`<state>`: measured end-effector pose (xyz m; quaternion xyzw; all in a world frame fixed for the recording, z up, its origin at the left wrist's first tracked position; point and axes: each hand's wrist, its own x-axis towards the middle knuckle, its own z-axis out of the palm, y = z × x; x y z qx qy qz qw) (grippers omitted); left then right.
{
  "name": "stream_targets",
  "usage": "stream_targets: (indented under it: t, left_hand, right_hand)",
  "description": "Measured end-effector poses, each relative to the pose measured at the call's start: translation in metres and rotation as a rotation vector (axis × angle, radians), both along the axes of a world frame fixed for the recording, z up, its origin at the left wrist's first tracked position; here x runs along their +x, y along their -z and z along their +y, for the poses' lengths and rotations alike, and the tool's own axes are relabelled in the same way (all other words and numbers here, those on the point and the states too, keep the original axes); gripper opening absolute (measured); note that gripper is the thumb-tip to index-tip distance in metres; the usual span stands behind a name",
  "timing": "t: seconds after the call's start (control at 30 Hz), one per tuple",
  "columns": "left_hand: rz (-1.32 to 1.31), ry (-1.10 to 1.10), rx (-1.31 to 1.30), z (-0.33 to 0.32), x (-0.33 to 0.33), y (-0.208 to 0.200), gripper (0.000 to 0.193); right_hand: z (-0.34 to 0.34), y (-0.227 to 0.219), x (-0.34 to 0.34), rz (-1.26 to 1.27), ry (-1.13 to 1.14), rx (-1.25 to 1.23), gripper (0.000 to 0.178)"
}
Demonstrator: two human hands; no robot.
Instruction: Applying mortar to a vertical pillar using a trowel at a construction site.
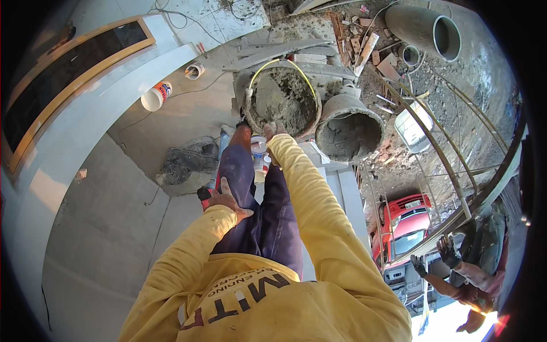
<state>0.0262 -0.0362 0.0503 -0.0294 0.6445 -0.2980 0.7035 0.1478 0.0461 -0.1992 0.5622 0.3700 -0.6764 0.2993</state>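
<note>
My right hand (274, 131) is closed over the near rim of a round bucket (318, 108), its fingers partly hidden. Wet grey mortar (279, 100) fills much of that bucket, and its yellow-sleeved handle (268, 64) lies along the far rim. Fingers spread, my left hand (227, 202) rests on my left thigh. Something red and black (204, 195) shows beside that hand; I cannot make out what it is. To the right of the mortar bucket stands a second, grey-coated bucket (342, 106). A small white tub (258, 146) is between my legs.
Planks (279, 52) lie beyond the buckets. A dark, mortar-smeared sack (188, 164) is on the floor at left, with white pails (152, 100) farther off. Metal railing (456, 176) runs along the right, above rubble and a red car (404, 225). A gloved co-worker (476, 279) is at lower right.
</note>
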Motion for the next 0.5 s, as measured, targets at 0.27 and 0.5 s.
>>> stream_targets:
  t: [0.27, 0.5]
  left_hand:
    - [0.025, -0.019, -0.003, -0.028, -0.008, -0.004, 0.133]
    - [-0.004, 0.009, 0.004, -0.016, -0.006, 0.0, 0.132]
  right_hand:
    - [0.047, -0.058, 0.008, 0.143, -0.991, -0.133, 0.058]
    - [0.03, -0.055, 0.105, 0.275, -0.892, 0.687, 0.046]
